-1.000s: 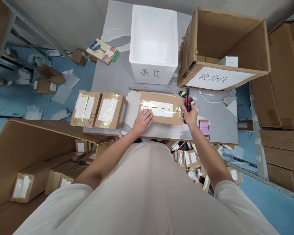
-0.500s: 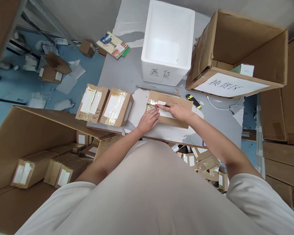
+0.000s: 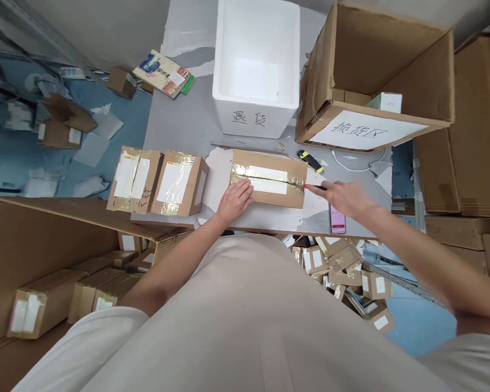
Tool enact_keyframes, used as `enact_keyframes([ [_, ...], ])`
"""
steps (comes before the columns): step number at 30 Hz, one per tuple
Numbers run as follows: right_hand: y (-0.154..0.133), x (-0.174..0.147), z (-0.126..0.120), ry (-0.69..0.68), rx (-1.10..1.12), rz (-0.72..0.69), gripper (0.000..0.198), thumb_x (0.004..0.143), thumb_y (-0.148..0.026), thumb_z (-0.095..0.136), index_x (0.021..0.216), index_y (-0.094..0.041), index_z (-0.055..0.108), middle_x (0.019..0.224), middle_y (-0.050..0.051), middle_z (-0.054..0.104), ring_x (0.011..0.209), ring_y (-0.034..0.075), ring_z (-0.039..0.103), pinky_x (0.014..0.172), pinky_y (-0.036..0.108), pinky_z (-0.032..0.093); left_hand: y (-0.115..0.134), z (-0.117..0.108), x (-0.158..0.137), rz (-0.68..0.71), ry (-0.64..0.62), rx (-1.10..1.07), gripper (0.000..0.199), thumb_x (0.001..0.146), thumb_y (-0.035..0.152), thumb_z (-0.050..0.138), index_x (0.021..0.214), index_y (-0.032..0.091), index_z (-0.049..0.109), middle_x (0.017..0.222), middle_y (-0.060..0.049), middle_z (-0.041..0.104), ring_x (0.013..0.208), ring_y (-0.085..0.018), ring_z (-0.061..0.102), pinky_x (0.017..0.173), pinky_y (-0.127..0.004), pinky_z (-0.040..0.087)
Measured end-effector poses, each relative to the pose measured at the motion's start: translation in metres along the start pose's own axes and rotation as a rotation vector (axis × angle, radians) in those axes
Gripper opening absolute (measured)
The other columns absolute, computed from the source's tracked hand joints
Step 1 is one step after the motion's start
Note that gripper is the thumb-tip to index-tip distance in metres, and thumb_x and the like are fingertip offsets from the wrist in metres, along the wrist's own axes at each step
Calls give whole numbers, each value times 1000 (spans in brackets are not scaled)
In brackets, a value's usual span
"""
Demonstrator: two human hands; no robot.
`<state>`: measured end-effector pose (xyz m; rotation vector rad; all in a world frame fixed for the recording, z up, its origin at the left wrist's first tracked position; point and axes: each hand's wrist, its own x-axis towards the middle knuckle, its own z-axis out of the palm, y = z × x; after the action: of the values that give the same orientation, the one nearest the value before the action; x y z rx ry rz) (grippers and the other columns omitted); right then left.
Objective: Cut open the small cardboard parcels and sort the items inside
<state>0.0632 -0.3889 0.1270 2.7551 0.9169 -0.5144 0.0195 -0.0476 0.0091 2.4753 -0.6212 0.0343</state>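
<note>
A taped cardboard box (image 3: 269,158) with white labels lies on the table in front of me. A dark slit line runs along the middle of its top, through the tape and between the labels. My left hand (image 3: 236,200) rests with its fingers flat on the box's near left corner. At the right end of the box, my right hand (image 3: 345,197) is closed around a slim knife (image 3: 316,188) with a black handle and a red part near its front. The knife's tip is at the box's right edge; its blade is hard to make out.
Left on the table (image 3: 179,125) stand two taped boxes (image 3: 175,182). Behind are a white foam box (image 3: 255,117) and a large open carton (image 3: 367,130). A yellow-black box cutter (image 3: 310,161) and a phone (image 3: 337,219) lie at right; a book (image 3: 162,73) lies back left.
My right hand has drawn the knife rightwards from the box's left end to its right end, and a slit line now shows. My left hand stays at the left corner. The view has shifted.
</note>
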Motion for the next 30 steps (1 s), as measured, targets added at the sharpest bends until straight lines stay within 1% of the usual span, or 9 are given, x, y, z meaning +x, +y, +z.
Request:
enact_keyframes([
  [2,13,-21,8,12,10,47,61,88,-11,36,140,-43,42,89,9,64,64,17,58,59,31,35,0,0,1,-7,-11,10,43,95,41,41,126,16,58,137,-15,54,135,-28,42,109,-47,34],
  [6,17,-46,14,65,50,109,66,86,-8,37,139,-46,42,92,8,65,69,18,58,59,30,38,1,-1,0,-17,-9,29,42,94,40,41,126,19,57,137,-13,54,134,-28,43,109,-48,33],
  [10,16,-72,27,159,232,230,58,89,-16,40,141,-44,41,100,5,66,74,19,60,60,29,44,6,-9,4,-6,-35,84,42,94,40,40,125,19,57,135,-14,55,130,-29,46,106,-47,35],
  [13,4,-77,48,274,649,407,54,91,-30,42,145,-29,40,99,8,68,72,19,62,58,29,49,13,-17,18,-15,-56,148,53,87,52,48,127,18,56,132,-17,54,127,-33,46,105,-49,33],
  [15,-13,-68,64,305,1045,515,60,90,-39,44,147,-21,37,92,7,69,61,16,61,53,29,50,17,-20,30,-14,-62,208,73,77,65,55,132,18,51,139,-19,47,132,-37,39,109,-53,25],
  [17,-32,-54,77,317,1367,572,66,87,-45,49,147,-22,36,91,5,68,52,12,57,47,28,49,19,-21,41,-6,-79,265,93,68,75,56,138,16,44,148,-21,36,138,-41,28,111,-57,14],
  [20,-49,-40,89,361,1625,571,70,82,-48,58,146,-26,39,98,3,67,50,8,53,44,26,49,20,-19,50,-17,-134,317,107,63,83,52,144,15,35,153,-22,26,142,-43,18,111,-59,6],
  [25,-50,-42,100,368,1747,520,71,79,-49,64,143,-27,43,97,3,67,52,8,55,44,23,48,18,-17,53,-46,-179,336,111,62,86,49,146,16,32,155,-20,23,143,-43,16,112,-57,3],
  [30,-43,-36,101,331,1603,478,67,81,-41,62,143,-25,43,87,0,68,47,7,52,44,22,48,17,-18,60,-81,-196,329,115,58,86,54,147,18,30,156,-18,22,143,-42,16,113,-56,2],
])
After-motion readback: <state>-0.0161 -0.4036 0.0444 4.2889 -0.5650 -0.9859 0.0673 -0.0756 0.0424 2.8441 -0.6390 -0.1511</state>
